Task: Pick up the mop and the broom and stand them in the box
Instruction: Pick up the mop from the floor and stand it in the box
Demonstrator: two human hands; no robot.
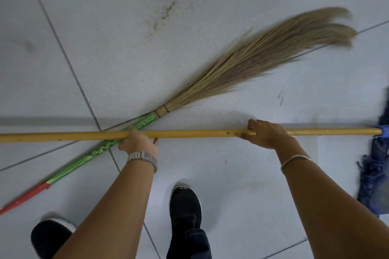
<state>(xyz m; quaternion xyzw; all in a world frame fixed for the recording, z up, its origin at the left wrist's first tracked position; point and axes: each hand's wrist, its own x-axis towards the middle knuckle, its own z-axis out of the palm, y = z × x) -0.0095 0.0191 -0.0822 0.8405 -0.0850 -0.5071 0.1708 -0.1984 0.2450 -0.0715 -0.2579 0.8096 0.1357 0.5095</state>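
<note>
2 hands (139, 143) (267, 134) grip the mop (189, 133) above grey tiled floor (126, 38)

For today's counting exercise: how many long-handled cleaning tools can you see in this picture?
2. The mop is held level in both hands, left hand and right hand. The broom lies on the floor beneath it. Others may lie out of view.
</note>
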